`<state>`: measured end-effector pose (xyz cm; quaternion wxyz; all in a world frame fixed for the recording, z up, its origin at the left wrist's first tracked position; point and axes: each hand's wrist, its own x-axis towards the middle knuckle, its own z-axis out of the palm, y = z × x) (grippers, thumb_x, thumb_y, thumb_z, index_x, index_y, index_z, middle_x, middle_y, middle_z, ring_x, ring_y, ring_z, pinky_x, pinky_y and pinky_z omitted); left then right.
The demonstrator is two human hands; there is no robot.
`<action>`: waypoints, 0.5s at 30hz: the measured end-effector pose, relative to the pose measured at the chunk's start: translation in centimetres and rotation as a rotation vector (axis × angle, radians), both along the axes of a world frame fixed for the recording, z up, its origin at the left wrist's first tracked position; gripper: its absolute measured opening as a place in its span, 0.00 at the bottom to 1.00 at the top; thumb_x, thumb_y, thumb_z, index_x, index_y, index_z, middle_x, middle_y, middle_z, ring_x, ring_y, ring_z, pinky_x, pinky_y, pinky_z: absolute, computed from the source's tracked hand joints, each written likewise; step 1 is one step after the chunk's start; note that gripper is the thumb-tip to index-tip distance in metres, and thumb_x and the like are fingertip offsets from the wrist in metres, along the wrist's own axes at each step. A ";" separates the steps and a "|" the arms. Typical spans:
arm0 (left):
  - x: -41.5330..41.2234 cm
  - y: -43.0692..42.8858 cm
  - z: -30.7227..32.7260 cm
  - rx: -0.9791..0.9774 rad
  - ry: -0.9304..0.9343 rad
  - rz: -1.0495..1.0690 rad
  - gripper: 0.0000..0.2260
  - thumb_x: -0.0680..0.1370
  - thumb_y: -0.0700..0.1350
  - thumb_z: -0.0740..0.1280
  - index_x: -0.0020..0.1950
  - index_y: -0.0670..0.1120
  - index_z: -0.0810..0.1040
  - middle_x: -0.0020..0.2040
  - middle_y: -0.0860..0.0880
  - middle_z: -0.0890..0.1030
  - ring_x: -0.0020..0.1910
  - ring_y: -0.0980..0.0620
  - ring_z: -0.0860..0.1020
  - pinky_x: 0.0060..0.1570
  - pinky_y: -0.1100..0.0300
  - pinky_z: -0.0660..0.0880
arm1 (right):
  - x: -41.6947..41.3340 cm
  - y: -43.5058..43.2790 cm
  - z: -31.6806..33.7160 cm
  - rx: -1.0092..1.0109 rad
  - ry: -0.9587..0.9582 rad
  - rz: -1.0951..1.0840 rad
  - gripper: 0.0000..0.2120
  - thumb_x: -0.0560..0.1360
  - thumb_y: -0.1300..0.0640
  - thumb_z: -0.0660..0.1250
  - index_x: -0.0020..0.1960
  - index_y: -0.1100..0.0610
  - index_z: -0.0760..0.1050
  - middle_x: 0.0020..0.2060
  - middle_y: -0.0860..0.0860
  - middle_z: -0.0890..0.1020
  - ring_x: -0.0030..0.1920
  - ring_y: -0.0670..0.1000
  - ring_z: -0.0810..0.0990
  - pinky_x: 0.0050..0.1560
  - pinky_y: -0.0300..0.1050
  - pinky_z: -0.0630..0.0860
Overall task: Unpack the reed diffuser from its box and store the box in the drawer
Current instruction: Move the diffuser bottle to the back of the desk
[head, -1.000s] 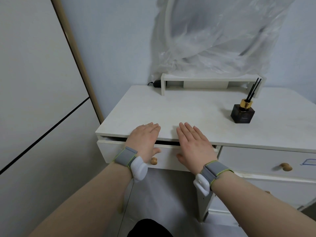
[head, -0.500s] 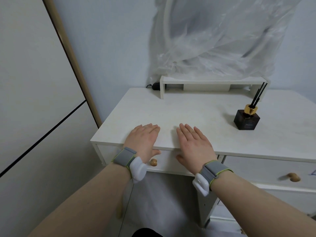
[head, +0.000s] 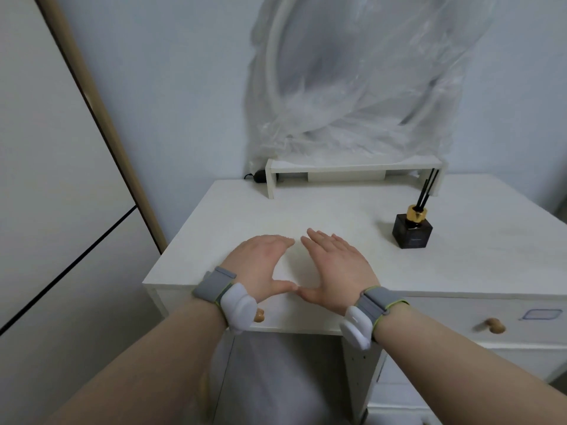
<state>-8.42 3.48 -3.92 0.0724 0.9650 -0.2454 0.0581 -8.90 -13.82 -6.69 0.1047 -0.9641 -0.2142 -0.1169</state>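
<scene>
White counter (head: 337, 216) stretched ahead; left hand (head: 257, 265) and right hand (head: 334, 268) lay flat, empty, above the closed drawer (head: 294, 314). Reed diffuser (head: 412, 230) stood off right: glass-like, probably fragile, best gripped by its body. No box visible.

Home bedroom: white dresser (head: 306, 216), plastic-wrapped mirror (head: 352, 75).

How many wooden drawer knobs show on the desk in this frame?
2. One knob pokes out just beside the left wrist on the left drawer front; the other knob sits on the right drawer front. Further knobs lower down may be hidden by the arms.
</scene>
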 end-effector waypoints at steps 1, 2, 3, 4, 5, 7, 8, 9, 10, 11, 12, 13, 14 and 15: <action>0.1 -0.4 0.5 -0.022 0.018 -0.022 0.34 0.71 0.59 0.67 0.73 0.51 0.60 0.73 0.52 0.66 0.72 0.53 0.63 0.68 0.64 0.56 | 0.1 -0.3 0.3 0.019 0.014 0.025 0.42 0.70 0.39 0.64 0.76 0.53 0.51 0.78 0.50 0.53 0.76 0.48 0.52 0.73 0.41 0.45; 0.3 -1.0 1.2 -0.053 0.033 -0.040 0.34 0.71 0.58 0.68 0.73 0.51 0.61 0.72 0.52 0.67 0.71 0.53 0.64 0.67 0.64 0.57 | 0.2 -1.0 1.0 0.065 0.028 0.042 0.41 0.70 0.41 0.65 0.76 0.52 0.53 0.77 0.49 0.54 0.76 0.48 0.53 0.73 0.40 0.49; 0.8 -1.8 1.9 -0.103 0.040 -0.052 0.33 0.70 0.57 0.69 0.72 0.51 0.62 0.71 0.53 0.68 0.70 0.53 0.66 0.66 0.64 0.59 | 0.4 -2.0 1.6 0.139 0.048 0.047 0.40 0.70 0.43 0.66 0.76 0.51 0.54 0.77 0.47 0.56 0.75 0.47 0.56 0.73 0.40 0.53; 1.2 -2.4 2.4 -0.172 0.053 -0.049 0.32 0.70 0.57 0.70 0.71 0.52 0.64 0.70 0.53 0.70 0.68 0.54 0.67 0.66 0.64 0.61 | 0.5 -3.0 2.2 0.234 0.076 0.043 0.38 0.69 0.45 0.68 0.75 0.50 0.56 0.76 0.45 0.59 0.74 0.46 0.60 0.72 0.40 0.57; 1.6 -3.3 3.0 -0.259 0.074 -0.043 0.32 0.69 0.57 0.71 0.70 0.52 0.65 0.68 0.54 0.71 0.67 0.56 0.69 0.66 0.64 0.63 | 0.6 -4.1 2.9 0.349 0.117 0.024 0.37 0.69 0.47 0.69 0.74 0.48 0.58 0.73 0.43 0.63 0.71 0.44 0.64 0.70 0.40 0.61; 2.4 -5.7 4.1 -0.446 0.138 -0.048 0.30 0.68 0.56 0.72 0.68 0.52 0.68 0.65 0.55 0.74 0.64 0.58 0.71 0.65 0.62 0.67 | 0.9 -7.0 4.2 0.631 0.155 -0.028 0.33 0.68 0.50 0.71 0.71 0.47 0.65 0.67 0.43 0.71 0.65 0.42 0.71 0.66 0.40 0.68; 2.9 -7.0 4.5 -0.529 0.182 -0.053 0.29 0.68 0.54 0.73 0.67 0.51 0.69 0.63 0.55 0.76 0.62 0.59 0.73 0.63 0.62 0.68 | 1.0 -8.4 4.8 0.775 0.159 -0.049 0.29 0.69 0.53 0.72 0.68 0.49 0.69 0.64 0.45 0.75 0.62 0.43 0.74 0.64 0.41 0.71; 3.3 -8.1 4.7 -0.602 0.231 -0.055 0.29 0.68 0.53 0.73 0.67 0.50 0.70 0.62 0.54 0.77 0.61 0.59 0.74 0.62 0.63 0.70 | 1.1 -9.6 5.3 0.904 0.165 -0.070 0.24 0.69 0.56 0.72 0.64 0.51 0.72 0.60 0.47 0.78 0.59 0.43 0.77 0.61 0.40 0.74; 3.7 -9.3 4.9 -0.666 0.277 -0.054 0.28 0.68 0.51 0.74 0.66 0.49 0.71 0.61 0.53 0.77 0.60 0.58 0.75 0.60 0.63 0.71 | 1.2 -10.9 5.8 1.011 0.167 -0.096 0.19 0.70 0.60 0.72 0.60 0.52 0.75 0.56 0.49 0.81 0.55 0.43 0.80 0.57 0.39 0.76; 4.2 -10.4 4.8 -0.720 0.317 -0.045 0.27 0.68 0.49 0.74 0.65 0.48 0.71 0.60 0.52 0.78 0.59 0.57 0.75 0.60 0.62 0.71 | 1.3 -12.1 5.9 1.092 0.164 -0.129 0.16 0.70 0.62 0.71 0.57 0.54 0.76 0.52 0.51 0.83 0.52 0.44 0.81 0.53 0.38 0.77; 4.7 -11.5 4.6 -0.765 0.353 -0.035 0.27 0.68 0.48 0.74 0.65 0.47 0.72 0.60 0.51 0.78 0.58 0.56 0.76 0.59 0.61 0.72 | 1.4 -13.3 6.1 1.144 0.147 -0.170 0.13 0.70 0.62 0.71 0.54 0.56 0.77 0.49 0.51 0.84 0.48 0.45 0.83 0.49 0.36 0.78; 5.1 -12.5 4.4 -0.795 0.383 -0.025 0.27 0.68 0.48 0.74 0.65 0.46 0.71 0.59 0.51 0.78 0.58 0.56 0.76 0.60 0.59 0.73 | 1.6 -14.4 5.9 1.171 0.128 -0.216 0.11 0.70 0.63 0.71 0.52 0.57 0.78 0.44 0.51 0.85 0.44 0.46 0.83 0.46 0.34 0.78; 5.6 -13.4 4.0 -0.808 0.408 -0.020 0.27 0.68 0.48 0.74 0.65 0.46 0.71 0.60 0.50 0.78 0.58 0.55 0.76 0.60 0.58 0.73 | 1.9 -15.5 5.6 1.184 0.107 -0.258 0.10 0.70 0.62 0.71 0.51 0.58 0.79 0.40 0.51 0.84 0.40 0.44 0.82 0.43 0.32 0.77; 5.9 -14.2 3.6 -0.808 0.430 -0.015 0.28 0.69 0.48 0.74 0.66 0.46 0.71 0.61 0.50 0.78 0.58 0.55 0.76 0.61 0.58 0.73 | 2.1 -16.5 5.2 1.179 0.087 -0.301 0.10 0.70 0.62 0.72 0.50 0.59 0.79 0.37 0.50 0.83 0.36 0.41 0.81 0.40 0.29 0.75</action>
